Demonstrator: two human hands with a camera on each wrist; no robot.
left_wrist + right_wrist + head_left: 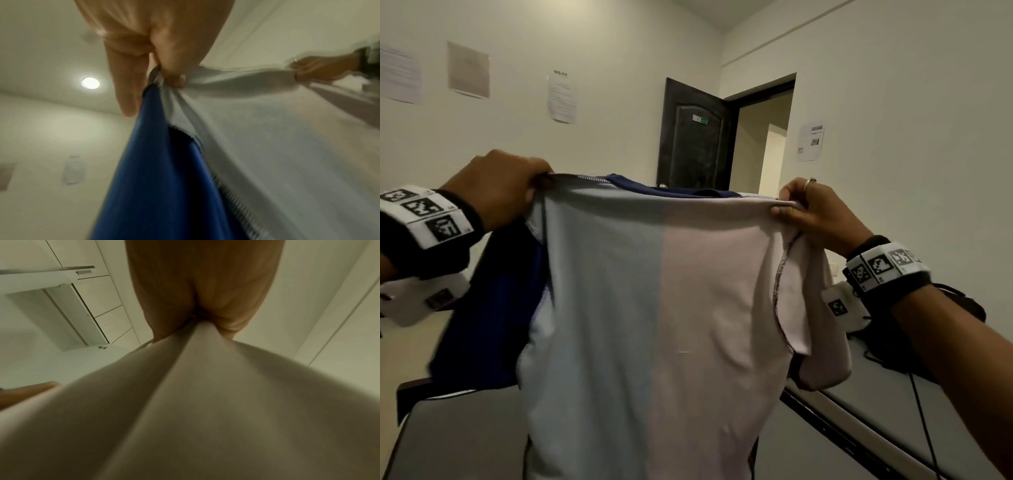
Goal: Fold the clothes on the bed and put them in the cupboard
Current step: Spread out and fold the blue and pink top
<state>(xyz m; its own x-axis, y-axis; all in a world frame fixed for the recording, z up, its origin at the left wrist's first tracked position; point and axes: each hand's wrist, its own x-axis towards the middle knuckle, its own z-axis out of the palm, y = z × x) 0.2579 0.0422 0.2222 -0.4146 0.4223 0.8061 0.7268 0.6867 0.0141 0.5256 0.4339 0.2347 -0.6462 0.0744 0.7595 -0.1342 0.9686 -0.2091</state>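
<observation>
Head: shirt (671, 291) prob. betw. hands (654, 202)

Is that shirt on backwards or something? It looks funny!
The pale blue and pink T-shirt looks inside out: raw stitched seams show along its shoulders and armholes. The left hand and right hand each pinch one shoulder. Nothing looks torn.

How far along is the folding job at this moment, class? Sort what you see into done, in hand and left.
Done: nothing folded or stored is in view. In hand: the left hand and right hand pinch the shoulders of a T-shirt, held up, unfolded. Left: fold it and put it in the cupboard.
</observation>
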